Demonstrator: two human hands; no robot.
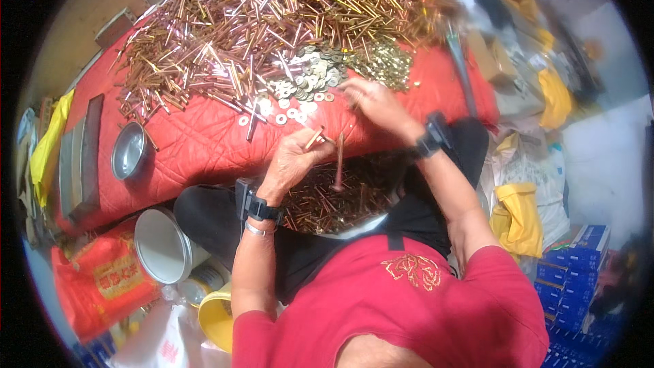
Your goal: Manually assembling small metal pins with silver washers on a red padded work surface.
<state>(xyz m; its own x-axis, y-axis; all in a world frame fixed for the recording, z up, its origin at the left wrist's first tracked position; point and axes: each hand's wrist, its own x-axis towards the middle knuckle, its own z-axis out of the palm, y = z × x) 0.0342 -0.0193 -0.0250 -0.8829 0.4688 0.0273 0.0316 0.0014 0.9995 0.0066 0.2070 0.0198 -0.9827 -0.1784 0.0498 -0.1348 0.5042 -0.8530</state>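
Left hand (300, 157) grip closed on brass-coloured rod (314, 138), at near edge of red-covered worktop (197, 163). Right hand (375, 103) beside washers (315, 75); can't tell if its grip holds anything.

Head-worn fisheye, facing steeply down, close
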